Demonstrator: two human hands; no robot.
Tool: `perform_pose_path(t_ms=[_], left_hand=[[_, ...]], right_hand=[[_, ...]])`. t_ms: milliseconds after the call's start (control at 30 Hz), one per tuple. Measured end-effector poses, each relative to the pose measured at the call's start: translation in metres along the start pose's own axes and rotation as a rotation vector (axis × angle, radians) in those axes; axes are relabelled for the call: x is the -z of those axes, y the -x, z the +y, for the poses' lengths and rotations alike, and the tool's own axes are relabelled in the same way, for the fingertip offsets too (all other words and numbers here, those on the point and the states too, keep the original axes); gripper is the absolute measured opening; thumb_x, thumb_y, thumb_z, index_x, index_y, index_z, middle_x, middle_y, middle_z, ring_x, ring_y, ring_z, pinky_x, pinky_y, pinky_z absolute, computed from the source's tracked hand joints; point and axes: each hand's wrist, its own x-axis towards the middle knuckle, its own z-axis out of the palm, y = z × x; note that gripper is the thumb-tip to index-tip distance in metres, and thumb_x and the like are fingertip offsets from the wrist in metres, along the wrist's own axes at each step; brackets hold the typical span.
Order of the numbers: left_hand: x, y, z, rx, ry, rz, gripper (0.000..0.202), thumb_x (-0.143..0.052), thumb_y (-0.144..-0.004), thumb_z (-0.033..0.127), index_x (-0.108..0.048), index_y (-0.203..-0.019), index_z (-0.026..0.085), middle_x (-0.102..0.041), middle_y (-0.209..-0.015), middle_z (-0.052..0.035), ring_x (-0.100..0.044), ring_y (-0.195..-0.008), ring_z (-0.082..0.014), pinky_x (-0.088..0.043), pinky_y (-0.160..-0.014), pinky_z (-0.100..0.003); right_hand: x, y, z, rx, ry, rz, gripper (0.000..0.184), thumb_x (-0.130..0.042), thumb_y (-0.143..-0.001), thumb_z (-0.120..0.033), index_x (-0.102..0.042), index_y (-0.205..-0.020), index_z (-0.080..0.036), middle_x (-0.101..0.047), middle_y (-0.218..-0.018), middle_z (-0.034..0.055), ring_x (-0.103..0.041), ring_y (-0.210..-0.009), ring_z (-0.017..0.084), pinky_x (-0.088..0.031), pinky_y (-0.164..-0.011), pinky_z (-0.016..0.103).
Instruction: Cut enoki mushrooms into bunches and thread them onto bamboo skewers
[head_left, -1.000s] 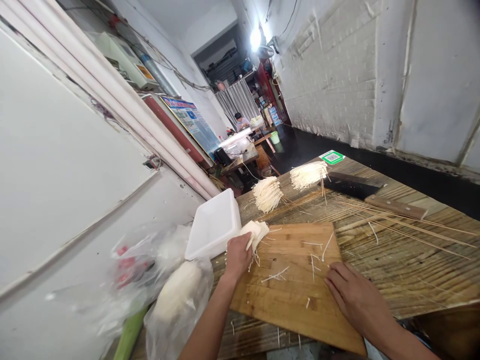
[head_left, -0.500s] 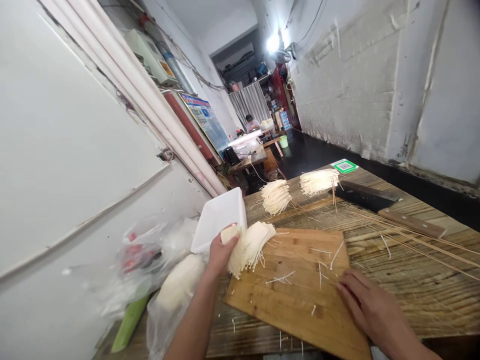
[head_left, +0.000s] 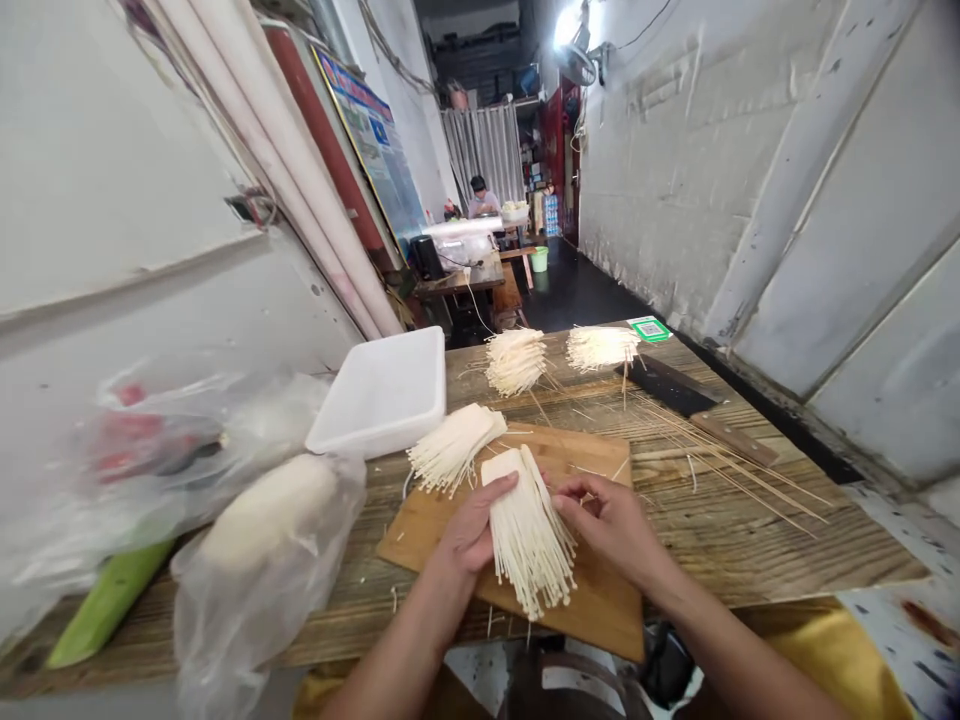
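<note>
My left hand (head_left: 478,525) grips a flat bunch of enoki mushrooms (head_left: 531,540) by its left side, with the caps hanging toward me. On the bunch's right edge, the fingers of my right hand (head_left: 607,520) are pinched together at the stems; what they hold, if anything, is too small to make out. Below both hands lies the wooden cutting board (head_left: 607,600). Another enoki bunch (head_left: 454,445) rests at the board's far left corner.
Beyond the board lie two skewered enoki piles (head_left: 516,360) (head_left: 602,347). A cleaver (head_left: 667,388) and bamboo skewers (head_left: 742,468) are to the right. A white plastic tray (head_left: 382,385), a bagged pale bundle (head_left: 270,510) and a green stalk (head_left: 112,600) are left. A person (head_left: 482,198) sits far back.
My left hand has lifted an enoki bunch from the board's left side and brought it closer to me. My right hand has left the board's right edge and come to that bunch.
</note>
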Motion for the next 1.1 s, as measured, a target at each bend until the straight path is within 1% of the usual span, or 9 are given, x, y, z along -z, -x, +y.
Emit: perform_pose_path(t_ms=[100, 200, 400, 500, 667, 800, 900, 1000, 1100], left_hand=[[0.003, -0.005, -0.017, 0.07, 0.048, -0.02, 0.037, -0.058, -0.081, 0.015, -0.059, -0.117, 0.006, -0.073, -0.096, -0.0154, -0.068, -0.095, -0.0273, -0.047, -0.095, -0.041], [0.008, -0.008, -0.024, 0.083, 0.09, -0.031, 0.038, -0.058, -0.081, 0.015, -0.059, -0.116, 0.003, -0.072, -0.099, -0.0175, -0.067, -0.099, -0.029, -0.045, -0.098, -0.042], [0.013, -0.006, -0.026, 0.069, 0.148, -0.053, 0.036, -0.056, -0.081, 0.014, -0.06, -0.115, 0.003, -0.072, -0.099, -0.0182, -0.066, -0.102, -0.0292, -0.042, -0.101, -0.043], [0.014, -0.005, -0.026, 0.071, 0.163, -0.062, 0.037, -0.057, -0.081, 0.015, -0.06, -0.116, 0.004, -0.072, -0.099, -0.0175, -0.066, -0.102, -0.0295, -0.042, -0.101, -0.044], [0.016, -0.002, -0.026, 0.078, 0.169, -0.053, 0.04, -0.061, -0.077, 0.014, -0.06, -0.115, 0.003, -0.072, -0.099, -0.0184, -0.065, -0.103, -0.0311, -0.042, -0.101, -0.044], [0.017, 0.003, -0.023, 0.095, 0.166, -0.031, 0.038, -0.061, -0.078, 0.012, -0.06, -0.114, 0.003, -0.072, -0.1, -0.0181, -0.064, -0.105, -0.0302, -0.042, -0.101, -0.043], [0.016, 0.009, -0.017, 0.068, 0.157, 0.004, 0.034, -0.058, -0.08, 0.011, -0.061, -0.113, 0.004, -0.071, -0.103, -0.0179, -0.064, -0.107, -0.0282, -0.043, -0.101, -0.042], [0.014, 0.017, -0.005, 0.011, 0.138, 0.046, 0.03, -0.057, -0.081, 0.009, -0.062, -0.111, 0.005, -0.071, -0.104, -0.0169, -0.065, -0.105, -0.027, -0.046, -0.099, -0.041], [0.013, 0.028, 0.013, -0.054, 0.114, 0.129, 0.031, -0.056, -0.082, 0.009, -0.061, -0.112, 0.006, -0.072, -0.1, -0.016, -0.068, -0.098, -0.0265, -0.05, -0.094, -0.04]], right_hand=[[-0.005, -0.001, 0.008, -0.049, 0.013, 0.008, 0.02, -0.06, -0.075, -0.037, -0.064, -0.076, -0.018, -0.066, -0.074, 0.0037, -0.059, -0.066, 0.017, -0.048, -0.062, 0.029], [-0.006, -0.002, 0.015, -0.102, 0.018, 0.024, 0.022, -0.059, -0.075, -0.039, -0.063, -0.075, -0.017, -0.067, -0.075, 0.0058, -0.06, -0.068, 0.018, -0.048, -0.064, 0.03], [-0.007, -0.007, 0.017, -0.181, 0.006, 0.043, 0.028, -0.059, -0.072, -0.045, -0.059, -0.066, -0.018, -0.064, -0.064, 0.0042, -0.057, -0.06, 0.017, -0.045, -0.058, 0.029], [-0.01, -0.007, 0.015, -0.2, -0.003, 0.045, 0.03, -0.059, -0.072, -0.047, -0.06, -0.066, -0.017, -0.065, -0.066, 0.005, -0.058, -0.061, 0.018, -0.045, -0.059, 0.029], [-0.014, -0.005, 0.012, -0.214, -0.025, 0.025, 0.034, -0.064, -0.068, -0.05, -0.062, -0.07, -0.016, -0.067, -0.069, 0.0055, -0.058, -0.061, 0.017, -0.046, -0.059, 0.029], [-0.007, -0.006, 0.011, -0.227, -0.017, -0.004, 0.037, -0.06, -0.073, -0.052, -0.063, -0.068, -0.016, -0.064, -0.062, 0.0028, -0.054, -0.057, 0.015, -0.044, -0.056, 0.027], [0.001, -0.008, 0.012, -0.229, 0.018, -0.029, 0.039, -0.056, -0.076, -0.053, -0.06, -0.063, -0.017, -0.059, -0.056, -0.0002, -0.048, -0.051, 0.012, -0.04, -0.051, 0.025], [0.01, -0.013, 0.017, -0.217, 0.095, -0.025, 0.041, -0.054, -0.077, -0.054, -0.054, -0.057, -0.018, -0.052, -0.051, -0.0027, -0.043, -0.047, 0.01, -0.034, -0.047, 0.024], [0.017, -0.021, 0.027, -0.2, 0.208, -0.006, 0.036, -0.054, -0.077, -0.048, -0.055, -0.057, -0.018, -0.053, -0.051, -0.0022, -0.045, -0.048, 0.012, -0.033, -0.048, 0.024]])
